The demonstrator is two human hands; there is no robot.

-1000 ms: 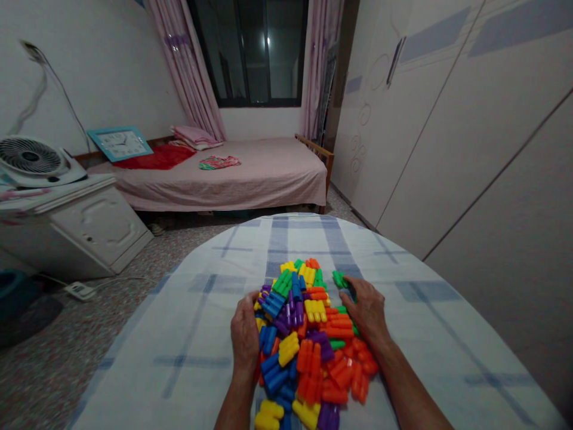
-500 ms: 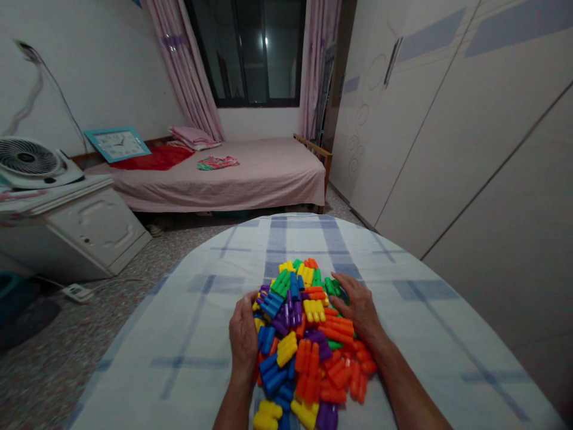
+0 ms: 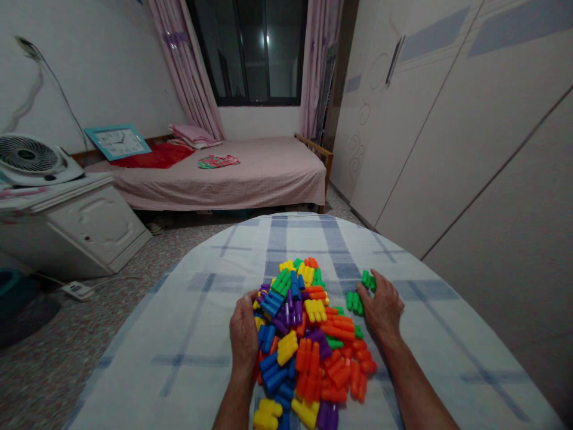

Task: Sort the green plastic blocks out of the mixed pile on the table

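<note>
A heap of chunky plastic interlocking blocks [image 3: 299, 334] in orange, blue, yellow, purple and green lies on a plaid tablecloth [image 3: 452, 340]. My left hand [image 3: 244, 337] rests against the heap's left side, with its fingers hidden among the blocks. My right hand [image 3: 381, 304] sits to the right of the heap, its fingers beside a green block [image 3: 356, 303]. Another green block [image 3: 368, 280] lies just beyond those fingertips, apart from the heap. Nothing shows held in my right hand.
The round table's far edge curves in front of a pink bed [image 3: 219, 179]. A tall white wardrobe [image 3: 470, 137] stands along the right. A fan [image 3: 29, 155] sits on a white cabinet [image 3: 94, 227] at left, and a power strip [image 3: 77, 291] lies on the floor.
My right hand has slid to the right, away from the heap. Green blocks now lie separately on the cloth beside it. My left hand has barely moved.
</note>
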